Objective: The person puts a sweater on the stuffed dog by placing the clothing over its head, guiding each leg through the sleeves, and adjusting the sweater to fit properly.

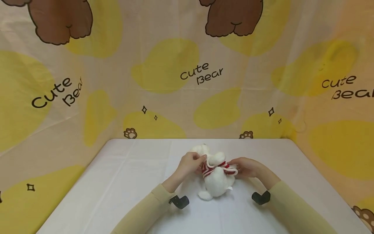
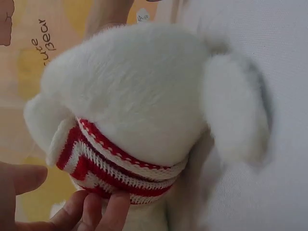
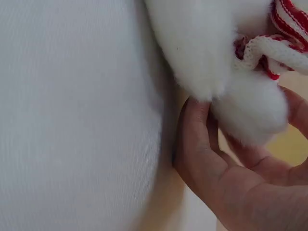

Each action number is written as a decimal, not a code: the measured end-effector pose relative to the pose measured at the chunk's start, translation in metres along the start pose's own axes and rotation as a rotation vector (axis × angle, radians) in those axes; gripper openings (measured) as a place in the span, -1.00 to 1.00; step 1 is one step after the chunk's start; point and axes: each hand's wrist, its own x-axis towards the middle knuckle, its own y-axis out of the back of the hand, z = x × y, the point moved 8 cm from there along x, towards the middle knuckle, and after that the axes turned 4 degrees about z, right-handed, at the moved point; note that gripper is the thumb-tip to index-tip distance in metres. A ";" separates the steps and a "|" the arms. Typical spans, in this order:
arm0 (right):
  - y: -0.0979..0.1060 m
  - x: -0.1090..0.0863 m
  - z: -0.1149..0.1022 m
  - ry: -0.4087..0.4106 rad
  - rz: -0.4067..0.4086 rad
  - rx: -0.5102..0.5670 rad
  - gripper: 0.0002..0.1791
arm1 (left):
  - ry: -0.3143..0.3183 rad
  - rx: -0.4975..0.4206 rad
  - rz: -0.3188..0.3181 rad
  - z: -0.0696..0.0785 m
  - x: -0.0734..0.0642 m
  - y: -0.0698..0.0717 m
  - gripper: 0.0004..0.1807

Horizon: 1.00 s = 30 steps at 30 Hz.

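Note:
A white plush toy [image 1: 217, 182] lies on the table, a red-and-white striped knitted sweater [image 2: 130, 168] round its middle. My left hand [image 1: 191, 162] is at the sweater's left side, near the toy's far end. In the left wrist view, its curled fingers [image 2: 113, 211] touch the striped knit while the thumb stands apart by the pale trim. On the other side, my right hand [image 1: 246, 167] holds a small fluffy limb [image 3: 255, 108], its fingers and thumb on either side. A loose white-edged sweater part [image 1: 231, 171] bulges beside that hand. The toy's face is out of sight.
A white cloth covers the table [image 1: 134, 169]. Behind it and at both sides hangs a curtain [image 1: 163, 71] printed with yellow patches, bears and lettering. Black wrist mounts [image 1: 180, 202] show below both wrists. A small white tag [image 1: 230, 188] sticks out from the toy.

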 end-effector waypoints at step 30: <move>-0.020 -0.042 -0.049 0.673 0.582 -0.381 -0.64 | -0.311 -0.361 -0.044 0.014 0.007 0.001 -0.39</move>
